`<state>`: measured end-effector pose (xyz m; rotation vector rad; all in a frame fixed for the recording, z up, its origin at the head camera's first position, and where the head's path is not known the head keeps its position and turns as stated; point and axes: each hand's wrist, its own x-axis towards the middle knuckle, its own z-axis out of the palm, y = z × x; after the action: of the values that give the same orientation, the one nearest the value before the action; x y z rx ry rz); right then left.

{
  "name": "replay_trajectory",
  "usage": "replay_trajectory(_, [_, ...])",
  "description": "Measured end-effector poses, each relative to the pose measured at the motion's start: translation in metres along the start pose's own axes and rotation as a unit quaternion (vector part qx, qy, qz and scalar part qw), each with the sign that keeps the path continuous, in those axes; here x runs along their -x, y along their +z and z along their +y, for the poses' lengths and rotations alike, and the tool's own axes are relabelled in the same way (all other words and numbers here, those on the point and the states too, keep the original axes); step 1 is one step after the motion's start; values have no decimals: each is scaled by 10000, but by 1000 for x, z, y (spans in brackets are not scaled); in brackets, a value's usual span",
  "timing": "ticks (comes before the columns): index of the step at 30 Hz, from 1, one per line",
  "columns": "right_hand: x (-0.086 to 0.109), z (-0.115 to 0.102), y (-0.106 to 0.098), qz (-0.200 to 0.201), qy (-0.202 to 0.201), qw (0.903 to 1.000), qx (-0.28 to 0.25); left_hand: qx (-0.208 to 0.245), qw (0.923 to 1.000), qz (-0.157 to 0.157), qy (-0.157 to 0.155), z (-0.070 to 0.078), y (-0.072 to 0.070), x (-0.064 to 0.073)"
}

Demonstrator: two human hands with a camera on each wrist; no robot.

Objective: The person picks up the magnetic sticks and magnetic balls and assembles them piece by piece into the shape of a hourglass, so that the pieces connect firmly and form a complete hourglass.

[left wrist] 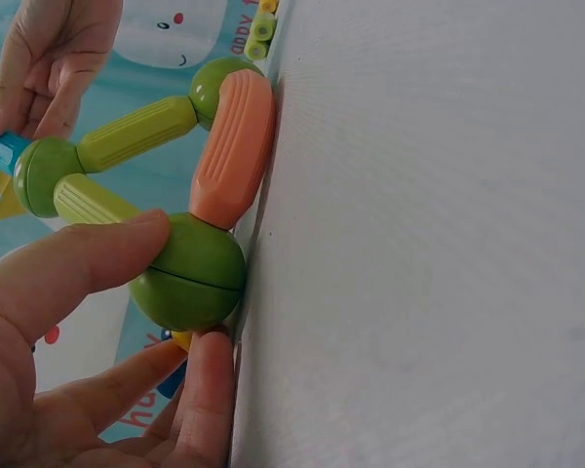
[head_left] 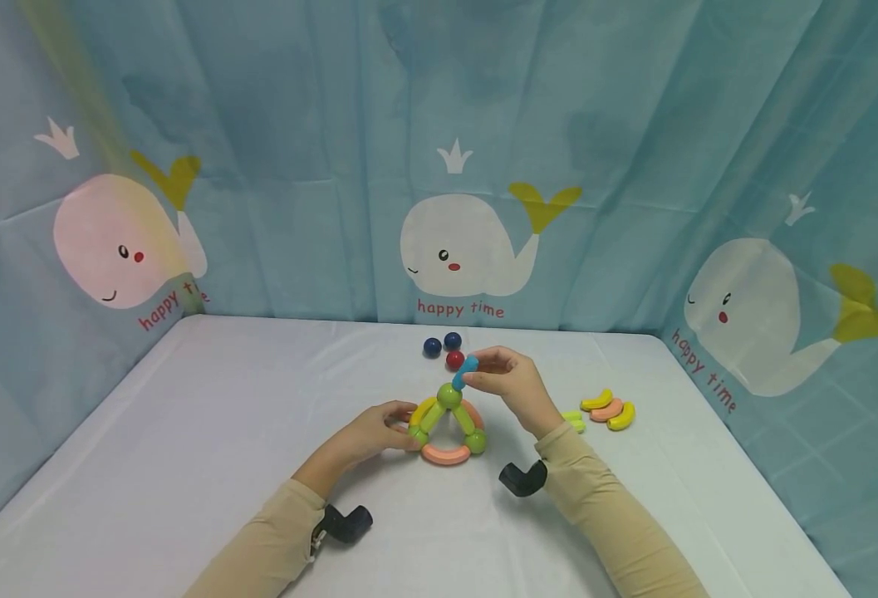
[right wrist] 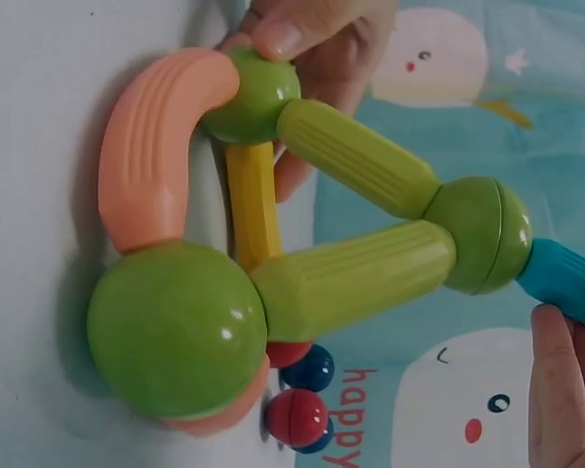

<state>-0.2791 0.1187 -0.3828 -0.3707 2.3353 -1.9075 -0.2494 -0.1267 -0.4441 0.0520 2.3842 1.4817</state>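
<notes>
Nearest in the right-wrist view, a green ball (right wrist: 175, 327) is set at a base corner of the ball-and-rod frame (head_left: 463, 419), stood on the bench (head_left: 244, 415). Another base ball (left wrist: 190, 273) is gripped by the curled left hand (head_left: 375, 430); a blue rod (head_left: 464, 373) is pinched at the apex by the right hand (head_left: 513, 382). Loose balls (head_left: 455, 360) are grouped behind, curved pieces (head_left: 606, 410) rightward.

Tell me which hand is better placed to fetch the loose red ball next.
Probably the right hand: it is nearer the red ball, though it must first release the blue stick, which touches the top ball. The left hand is farther off, gripping a lower ball.
</notes>
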Motion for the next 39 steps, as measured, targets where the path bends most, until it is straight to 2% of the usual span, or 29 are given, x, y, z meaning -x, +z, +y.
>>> replay_trajectory(6, [2,0,-19,-156,243,9989,358,35,10000,-44,18,-2,0,-1])
replay_trajectory(14, [12,20,-70,1,630,9913,1159,26,10000,-24,60,-2,0,0])
replay_trajectory(21, [22,40,-107,242,997,9817,1607,-29,10000,18,38,-2,0,-3])
replay_trajectory(26, [28,47,-119,303,1273,9722,1942,-28,10000,48,0,-2,1,-3])
replay_trajectory(31, [29,54,-125,343,1254,9672,2181,-10,10000,31,8,-3,1,-3])
replay_trajectory(39, [28,63,-130,135,1195,9700,2111,45,10000,6,0,-3,0,-4])
